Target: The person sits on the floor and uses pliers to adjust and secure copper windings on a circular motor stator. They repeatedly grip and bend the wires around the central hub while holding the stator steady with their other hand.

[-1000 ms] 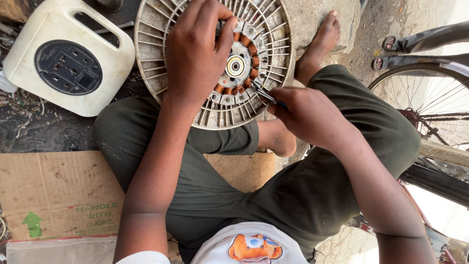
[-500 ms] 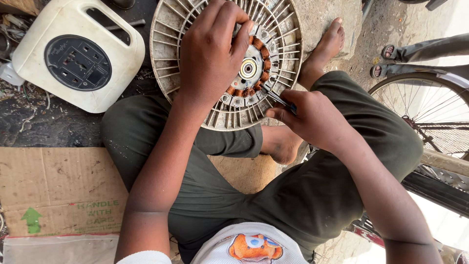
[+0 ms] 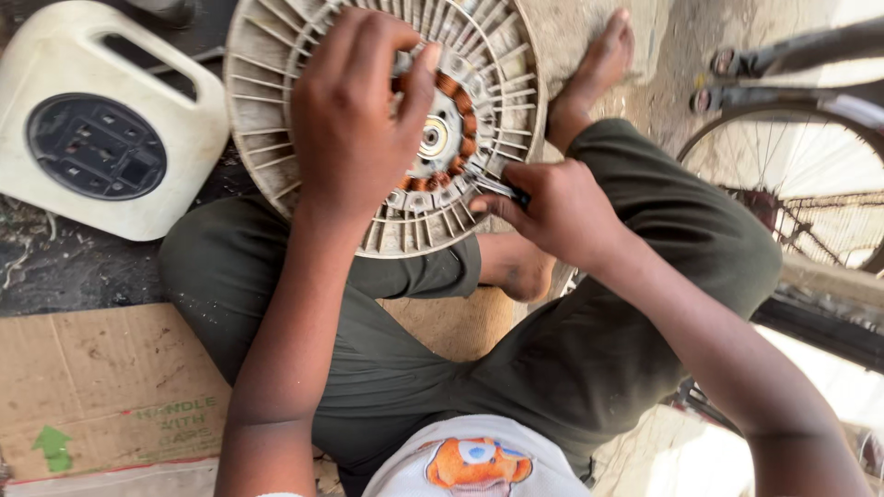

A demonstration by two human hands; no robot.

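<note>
Pinched in the right hand (image 3: pixel 562 207), a thin metal tool (image 3: pixel 488 187) probes the copper coils (image 3: pixel 456 110); the left hand (image 3: pixel 354 110) presses the ribbed motor disc (image 3: pixel 267 92), upper centre. Steady pressure seems wise.

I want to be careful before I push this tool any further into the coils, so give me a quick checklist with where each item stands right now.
1. Left hand flat on the round ribbed motor disc, bracing it: ok.
2. Right hand gripping the thin metal tool: ok.
3. Tool tip at the ring of copper coils: ok; exact contact cannot tell.
4. Left fingers clear of the tool tip: ok, they lie above the hub.
5. Disc seated steadily on the leg: cannot tell.
6. Bare foot clear of the tool: ok.
</note>
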